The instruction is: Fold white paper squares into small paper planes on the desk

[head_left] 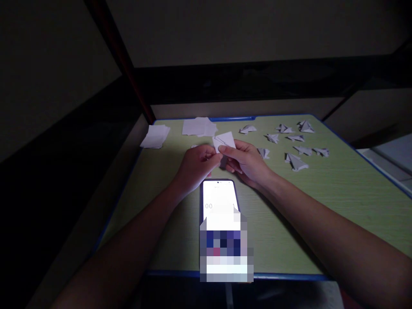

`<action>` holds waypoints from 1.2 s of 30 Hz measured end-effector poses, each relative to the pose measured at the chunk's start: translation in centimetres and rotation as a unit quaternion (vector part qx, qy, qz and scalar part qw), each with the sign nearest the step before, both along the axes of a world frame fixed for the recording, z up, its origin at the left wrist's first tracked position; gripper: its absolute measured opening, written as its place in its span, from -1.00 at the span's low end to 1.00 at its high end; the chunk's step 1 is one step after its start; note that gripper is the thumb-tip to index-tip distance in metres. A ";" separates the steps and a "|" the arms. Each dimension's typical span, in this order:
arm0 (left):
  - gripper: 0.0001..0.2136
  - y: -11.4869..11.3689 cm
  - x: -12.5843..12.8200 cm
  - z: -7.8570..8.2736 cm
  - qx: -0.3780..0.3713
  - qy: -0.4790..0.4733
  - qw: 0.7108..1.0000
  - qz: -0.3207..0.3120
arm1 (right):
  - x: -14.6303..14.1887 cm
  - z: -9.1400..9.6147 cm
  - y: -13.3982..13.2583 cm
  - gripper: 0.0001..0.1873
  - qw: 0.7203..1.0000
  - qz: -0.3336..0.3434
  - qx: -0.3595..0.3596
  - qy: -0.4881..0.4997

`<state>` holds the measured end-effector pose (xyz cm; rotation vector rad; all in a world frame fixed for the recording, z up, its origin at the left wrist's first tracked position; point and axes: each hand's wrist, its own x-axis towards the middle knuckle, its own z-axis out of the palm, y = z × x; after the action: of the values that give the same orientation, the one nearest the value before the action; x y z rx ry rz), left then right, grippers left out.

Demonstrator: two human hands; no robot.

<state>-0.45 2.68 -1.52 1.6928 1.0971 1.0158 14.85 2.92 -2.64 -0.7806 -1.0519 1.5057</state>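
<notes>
Both my hands meet over the middle of a green table (337, 193) with a blue rim. My left hand (195, 165) and my right hand (246, 161) pinch a small white folded paper (224, 140) between thumbs and fingers, holding it just above the table. The paper shows diagonal creases. A lit phone (219, 201) lies flat on the table right below my hands.
Two stacks of white paper squares lie at the back left (156, 136) and back centre (198, 126). Several folded paper figures (296, 162) are spread over the right back part of the table. A dark post (119, 56) rises behind the table's left corner.
</notes>
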 end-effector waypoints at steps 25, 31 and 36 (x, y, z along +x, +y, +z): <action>-0.79 0.2 -0.2 0.3 -0.021 -0.042 0.999 0.011 | -0.2 0.0 0.0 -0.86 1.000 -0.006 0.000 -0.008; -0.78 0.1 -0.4 0.6 -0.006 -0.009 1.000 0.008 | -0.1 0.0 0.0 -0.88 1.000 0.002 0.010 -0.007; -0.81 0.3 -0.5 0.1 -0.009 -0.012 1.000 0.016 | 0.0 0.0 0.0 -0.87 1.000 -0.002 0.007 -0.008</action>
<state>-0.92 2.94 -1.40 1.6489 1.1174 1.0406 14.80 2.87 -2.62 -0.7847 -1.0707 1.4902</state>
